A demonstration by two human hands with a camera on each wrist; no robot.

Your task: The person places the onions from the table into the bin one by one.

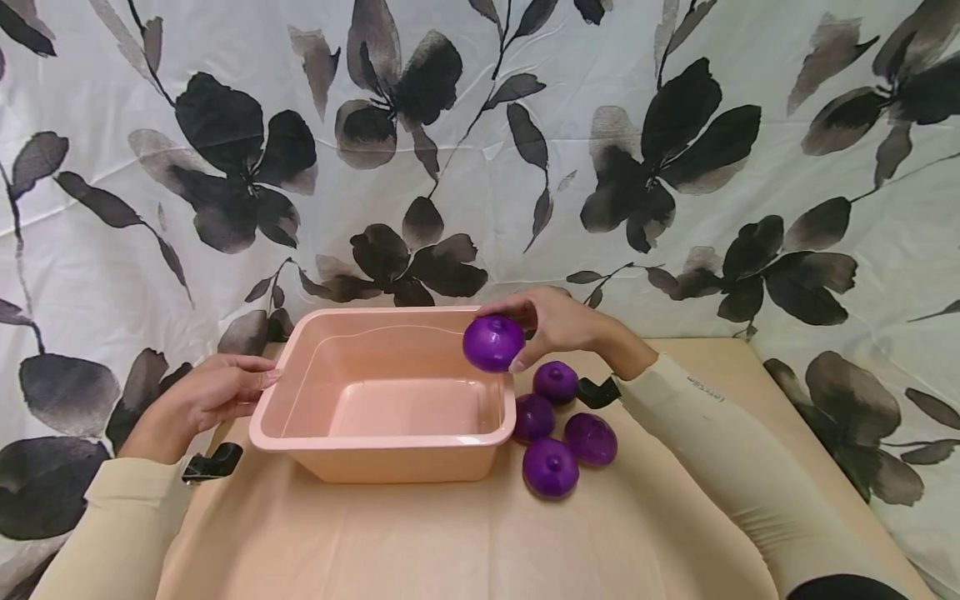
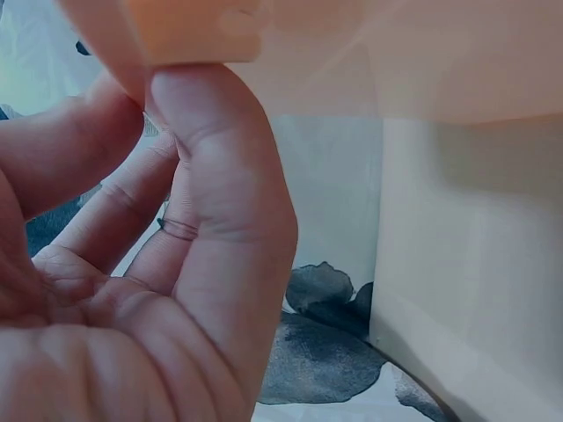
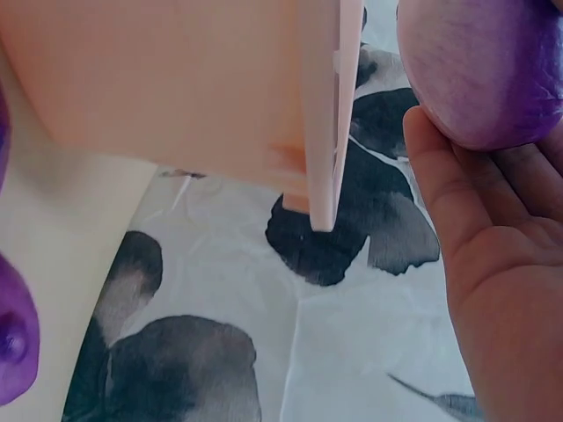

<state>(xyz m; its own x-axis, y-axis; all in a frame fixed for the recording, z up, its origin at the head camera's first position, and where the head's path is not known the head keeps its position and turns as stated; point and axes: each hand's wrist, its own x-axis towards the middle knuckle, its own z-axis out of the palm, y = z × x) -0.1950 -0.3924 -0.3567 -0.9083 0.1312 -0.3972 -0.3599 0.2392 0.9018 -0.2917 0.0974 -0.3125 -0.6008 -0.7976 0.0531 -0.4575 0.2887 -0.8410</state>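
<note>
A peach-pink plastic basin (image 1: pixel 382 442) stands on the table with its inside bare. My left hand (image 1: pixel 210 393) pinches its left rim between thumb and fingers; the left wrist view shows the thumb (image 2: pixel 224 167) pressed under the rim's edge. With my right hand (image 1: pixel 570 323) I grip a glossy purple onion (image 1: pixel 492 343), rounded with a small nub, at the basin's right rim. In the right wrist view this onion (image 3: pixel 484 70) sits in the fingers, above and beside the rim (image 3: pixel 322 176).
Several more purple onions (image 1: pixel 551 468) lie grouped on the table (image 1: pixel 420 542), close against the basin's right side. Behind the table hangs a white cloth (image 1: pixel 525 200) with dark flowers. Each wrist carries a black camera mount (image 1: pixel 213 463).
</note>
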